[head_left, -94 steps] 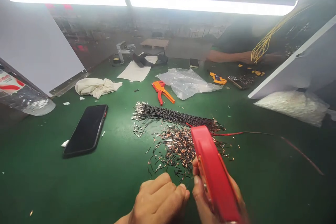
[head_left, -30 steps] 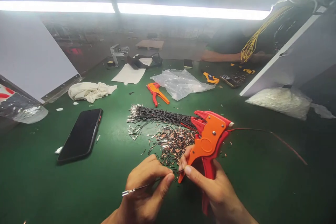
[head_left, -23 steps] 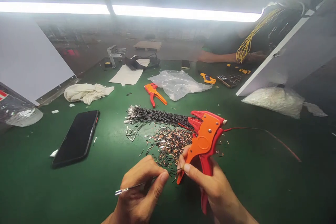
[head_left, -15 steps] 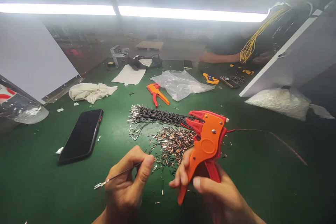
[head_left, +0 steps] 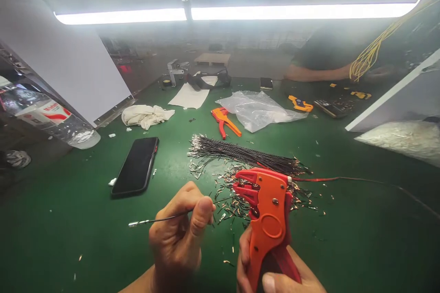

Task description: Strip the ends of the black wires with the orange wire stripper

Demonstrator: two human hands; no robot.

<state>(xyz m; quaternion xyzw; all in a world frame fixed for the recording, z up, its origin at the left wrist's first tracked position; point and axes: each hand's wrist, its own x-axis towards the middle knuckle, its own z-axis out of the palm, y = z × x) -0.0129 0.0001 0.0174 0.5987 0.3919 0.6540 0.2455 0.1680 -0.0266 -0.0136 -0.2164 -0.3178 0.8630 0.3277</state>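
Note:
Pinched between the thumb and fingers of my left hand [head_left: 180, 231] is a thin black wire [head_left: 165, 218] with a metal terminal on its left end. Its other end points right, close to the jaws of the wire stripper. My right hand [head_left: 282, 270] is wrapped round the handles of this orange and red wire stripper [head_left: 271, 206], held upright with its jaws facing left. Behind the tool lies a bundle of black wires [head_left: 237, 151], terminals at the left. A heap of short black and copper scraps [head_left: 237, 206] is partly hidden by the tool.
A black phone [head_left: 135, 167] lies to the left, below a white cloth [head_left: 146, 116]. Farther back are a second wire stripper [head_left: 226, 121], a clear plastic bag [head_left: 257, 109] and a yellow tool [head_left: 300, 104]. A plastic bottle [head_left: 51, 112] lies at left. Another person's arm [head_left: 319, 74] rests across the table.
The view has swung left, so the table's things sit farther right. My left hand has brought the wire's free end near the stripper's jaws, and the stripper has come lower in view.

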